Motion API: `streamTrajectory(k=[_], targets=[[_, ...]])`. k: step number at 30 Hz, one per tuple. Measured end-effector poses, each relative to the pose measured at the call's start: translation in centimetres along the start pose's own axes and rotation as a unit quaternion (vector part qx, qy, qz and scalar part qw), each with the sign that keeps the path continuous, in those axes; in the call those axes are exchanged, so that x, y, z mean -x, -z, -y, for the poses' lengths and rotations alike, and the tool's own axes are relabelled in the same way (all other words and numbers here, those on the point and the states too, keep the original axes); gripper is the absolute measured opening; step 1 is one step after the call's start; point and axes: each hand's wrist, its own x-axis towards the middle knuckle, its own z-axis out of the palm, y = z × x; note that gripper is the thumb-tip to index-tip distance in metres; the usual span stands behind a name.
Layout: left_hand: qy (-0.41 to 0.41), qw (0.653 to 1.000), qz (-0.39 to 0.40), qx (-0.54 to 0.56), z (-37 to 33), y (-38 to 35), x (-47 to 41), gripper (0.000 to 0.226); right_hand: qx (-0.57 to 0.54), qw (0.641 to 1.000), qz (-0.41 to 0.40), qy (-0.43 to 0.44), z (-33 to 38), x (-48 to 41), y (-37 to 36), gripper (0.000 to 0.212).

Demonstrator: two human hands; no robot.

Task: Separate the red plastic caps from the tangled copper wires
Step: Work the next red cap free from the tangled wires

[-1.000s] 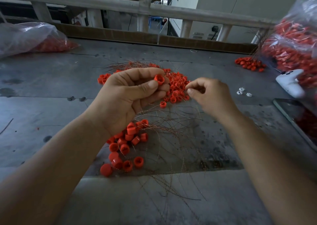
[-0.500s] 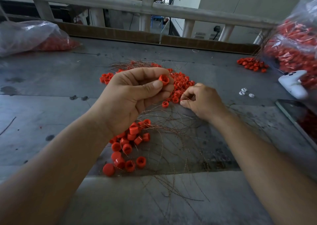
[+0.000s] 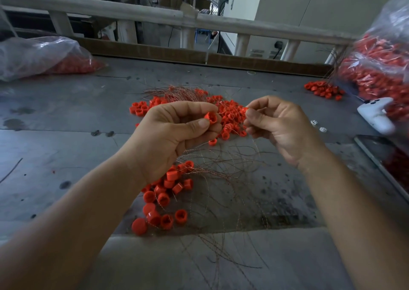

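Red plastic caps (image 3: 164, 197) lie in a loose group of roughly 20 on the grey table (image 3: 55, 152), nearest the person and below the left wrist. Thin copper wires (image 3: 223, 179) spread in tangled loops from this group toward the right and over the near table edge.

Above the wires, both hands are raised off the table.
- The left hand (image 3: 174, 134) has its fingers curled. The thumb and fingertips grip 1 held cap (image 3: 211, 118), open end facing the camera.
- The right hand (image 3: 281, 126) has its fingers curled. Its fingertips pinch a second cap (image 3: 243, 110), which is only partly visible. Whether a wire is attached to it cannot be determined.
- The 2 hands are near each other but not touching.

Behind the hands, the main pile (image 3: 231, 121) of caps rests mid-table, with a bundle of wire on its far side.

To the right:
- a dark flat screen (image 3: 385, 159) at the table edge;
- a white controller (image 3: 376, 116);
- small white parts (image 3: 318, 126) just beside it;
- a small heap (image 3: 323, 89) of caps further back.

At the far table edge, 1 clear bag (image 3: 39, 55) of caps sits at the left and a fuller bag (image 3: 380, 68) at the right. A pale railing (image 3: 132, 13) runs behind them.
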Motion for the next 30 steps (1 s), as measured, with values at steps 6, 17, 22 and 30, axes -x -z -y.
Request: streamTrajectory(k=[6, 17, 22, 30], targets=[[0.002, 1.0, -0.003, -0.029, 0.0, 0.1, -0.1, 0.023, -0.037, 0.997, 0.065, 0.006, 0.5, 0.8, -1.5, 0.016], [-0.019, 0.997, -0.011, -0.081, 0.3, 0.0, -0.2, 0.025, 0.024, 0.992, 0.063, 0.104, 0.2, 1.2, -2.6, 0.018], [-0.031, 0.992, -0.02, -0.118, 0.4, -0.3, -0.1, 0.022, 0.095, 0.981, 0.046, 0.163, 0.2, 1.6, -3.5, 0.015], [-0.047, 0.988, -0.037, -0.14, 0.4, -0.4, -0.1, 0.02, 0.176, 0.963, 0.011, 0.202, 0.2, 2.1, -4.0, 0.026]])
